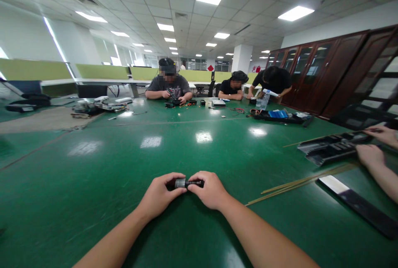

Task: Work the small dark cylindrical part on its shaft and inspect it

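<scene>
A small dark cylinder with a silver band (186,183), like a little flashlight, lies between both my hands just above the green table (130,164). My left hand (160,195) grips its left end with the fingers curled over it. My right hand (209,189) holds the right end, thumb and fingers pinched on it. Both forearms reach in from the bottom edge.
Thin wooden sticks (298,182) lie to the right. A co-worker's hands (371,154) rest at a black tray (332,148) on the right edge, near a black strip (360,204). Three people sit at the far side among tools and a bottle (264,100). Dark cabinets (326,69) stand right.
</scene>
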The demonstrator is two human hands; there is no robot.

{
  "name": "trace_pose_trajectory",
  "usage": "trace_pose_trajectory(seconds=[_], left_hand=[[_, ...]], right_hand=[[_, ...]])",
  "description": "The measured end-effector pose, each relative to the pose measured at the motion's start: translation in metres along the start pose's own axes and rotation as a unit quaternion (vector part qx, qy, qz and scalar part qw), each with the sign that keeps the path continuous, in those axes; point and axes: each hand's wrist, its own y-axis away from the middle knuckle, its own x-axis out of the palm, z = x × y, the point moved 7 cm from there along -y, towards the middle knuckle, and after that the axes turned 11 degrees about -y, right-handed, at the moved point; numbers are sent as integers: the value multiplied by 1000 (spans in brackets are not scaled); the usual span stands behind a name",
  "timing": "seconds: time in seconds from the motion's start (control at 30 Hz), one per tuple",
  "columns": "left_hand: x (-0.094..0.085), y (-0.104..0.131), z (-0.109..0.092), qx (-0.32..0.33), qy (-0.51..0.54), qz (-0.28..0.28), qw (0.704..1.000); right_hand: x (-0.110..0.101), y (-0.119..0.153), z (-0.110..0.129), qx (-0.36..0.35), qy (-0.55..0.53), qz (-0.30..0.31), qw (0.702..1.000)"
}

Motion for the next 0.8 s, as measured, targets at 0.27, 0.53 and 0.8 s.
trace_pose_trajectory(seconds=[0.27, 0.53, 0.8], left_hand=[[0, 1, 2, 3, -11, -7, 1000], [-1, 2, 3, 3, -10, -14, 1000], [-2, 1, 2, 10, -9, -14, 1000]], right_hand=[[0, 0, 1, 2, -2, -1, 1000], [-1, 0, 0, -1, -7, -4, 1000], [-2, 0, 2, -5, 0, -9, 1000]])
